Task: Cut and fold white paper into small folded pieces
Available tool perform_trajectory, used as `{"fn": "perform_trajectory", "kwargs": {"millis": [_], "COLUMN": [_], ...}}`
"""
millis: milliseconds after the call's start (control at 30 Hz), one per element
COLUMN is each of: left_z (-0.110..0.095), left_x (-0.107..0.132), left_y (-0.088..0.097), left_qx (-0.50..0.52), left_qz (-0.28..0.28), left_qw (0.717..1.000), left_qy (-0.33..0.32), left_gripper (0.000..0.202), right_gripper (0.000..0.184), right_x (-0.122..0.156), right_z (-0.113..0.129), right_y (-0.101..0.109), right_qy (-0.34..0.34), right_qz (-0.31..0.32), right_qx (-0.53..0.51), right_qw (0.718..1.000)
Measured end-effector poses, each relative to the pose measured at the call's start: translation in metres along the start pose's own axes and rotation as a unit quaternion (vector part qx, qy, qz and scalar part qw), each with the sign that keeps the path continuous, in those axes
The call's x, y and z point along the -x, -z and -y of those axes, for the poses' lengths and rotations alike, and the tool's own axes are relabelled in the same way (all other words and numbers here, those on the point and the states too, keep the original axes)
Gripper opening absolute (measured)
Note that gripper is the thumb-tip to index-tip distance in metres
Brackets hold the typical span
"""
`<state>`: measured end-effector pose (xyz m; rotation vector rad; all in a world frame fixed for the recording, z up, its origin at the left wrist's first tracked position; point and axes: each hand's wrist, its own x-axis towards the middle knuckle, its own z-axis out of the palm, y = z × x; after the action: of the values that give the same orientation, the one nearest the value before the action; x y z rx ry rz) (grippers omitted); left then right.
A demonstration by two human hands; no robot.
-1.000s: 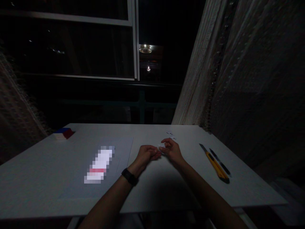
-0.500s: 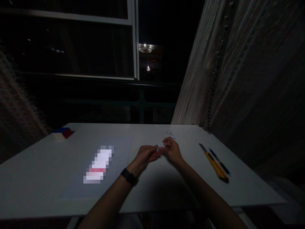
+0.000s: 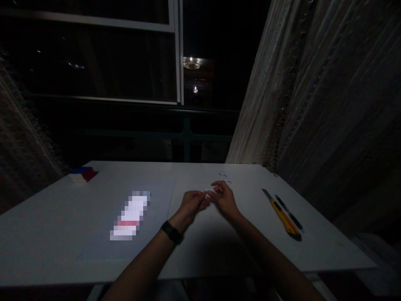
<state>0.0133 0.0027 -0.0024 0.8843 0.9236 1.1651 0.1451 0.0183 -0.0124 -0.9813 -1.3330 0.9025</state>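
My left hand [image 3: 194, 201] and my right hand [image 3: 224, 198] meet above the middle of the white table [image 3: 194, 171]. Between their fingertips they pinch a small white piece of paper [image 3: 209, 191], partly covered by the fingers. A dark watch [image 3: 171, 232] is strapped round my left wrist. Just beyond my right hand lie several small paper pieces [image 3: 224, 175] with dark marks. To the right, a yellow utility knife [image 3: 284, 218] rests with its blade out, beside a dark pen [image 3: 288, 213].
On the left, a large pale sheet [image 3: 163, 196] lies under a bright, pixelated rectangle [image 3: 134, 209]. A blue, red and white block [image 3: 82, 174] sits at the far left corner. Curtains [image 3: 250, 104] hang by a dark window [image 3: 178, 62] behind the table.
The fingers of both hands have shifted slightly around the small paper, and a bit more of its white surface shows. Objects on the table stay where they were.
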Motion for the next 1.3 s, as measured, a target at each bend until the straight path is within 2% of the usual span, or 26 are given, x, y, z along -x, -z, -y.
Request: {"fn": "perform_trajectory", "kwargs": {"millis": [100,267,367,500,767,900,1133,1300], "left_z": [-0.003,-0.008,-0.007,-0.004,-0.005,-0.003,-0.001,-0.005], "left_x": [0.002,0.004,0.003,0.000,0.001,-0.003,-0.003,0.001], "left_y": [-0.002,-0.002,0.000,-0.001,0.002,0.007,0.007,0.006], "left_qx": [-0.010,-0.009,0.004,0.025,0.026,0.000,-0.008,0.008], "left_qz": [-0.019,-0.024,-0.018,-0.025,-0.001,0.040,0.071,0.082], "left_qw": [0.999,0.999,1.000,0.999,0.999,0.997,0.997,0.995], "left_qy": [-0.027,-0.031,-0.025,-0.018,0.037,0.064,0.029,0.049], "left_gripper": [0.025,0.024,0.022,0.021,0.021,0.026,0.022,0.018], "right_gripper": [0.039,0.047,0.040,0.039,0.034,0.032,0.034,0.035], "right_x": [0.001,0.001,0.000,0.002,0.007,0.007,0.007,0.006], "right_z": [0.002,0.002,-0.001,0.000,0.009,0.005,0.003,0.002], "right_y": [0.000,0.003,0.003,0.001,-0.004,-0.005,-0.003,-0.002], "right_qy": [-0.003,-0.050,-0.054,-0.024,-0.012,-0.018,-0.041,-0.041], "right_qz": [-0.011,0.045,0.025,0.005,-0.003,-0.002,0.007,0.014], "right_qx": [-0.018,-0.046,-0.028,-0.023,-0.038,-0.048,-0.083,-0.089], "right_qw": [1.000,0.997,0.998,0.999,0.999,0.999,0.996,0.995]}}
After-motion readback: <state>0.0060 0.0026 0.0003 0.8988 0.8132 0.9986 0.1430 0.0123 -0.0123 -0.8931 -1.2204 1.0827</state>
